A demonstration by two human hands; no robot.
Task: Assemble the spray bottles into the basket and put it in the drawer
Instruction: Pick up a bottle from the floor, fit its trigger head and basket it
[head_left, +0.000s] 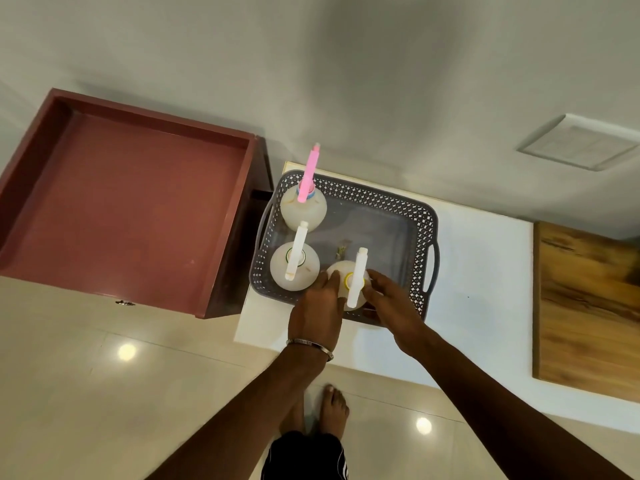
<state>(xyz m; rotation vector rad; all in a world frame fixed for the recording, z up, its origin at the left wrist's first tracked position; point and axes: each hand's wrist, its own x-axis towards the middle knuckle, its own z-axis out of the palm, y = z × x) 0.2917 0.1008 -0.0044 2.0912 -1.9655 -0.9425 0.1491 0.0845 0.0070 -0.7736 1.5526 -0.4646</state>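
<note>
Cupping with both the left hand (pixel 317 315) and the right hand (pixel 393 308) the third spray bottle (pixel 348 284), upright at lower centre inside the basket (pixel 420 216), open drawer (pixel 131 202) waiting at left.

A perforated grey plastic basket (pixel 398 202) is seen on a smooth matt white worktop (pixel 485 289); translucent plastic bottles (pixel 294 271) are held inside; the floor (pixel 104 393) is glossy tile.

**Plain walls, glossy floor, low white table**

A pale grey wall (pixel 346 64) fills the upper part of the view, with a white vent cover (pixel 578 142) set into it at the right. The cream tiled floor (pixel 104 393) is glossy and mirrors two round lights. A low white table (pixel 478 289) stands against the wall; a wooden board (pixel 588 306) lies at its right edge.
</note>
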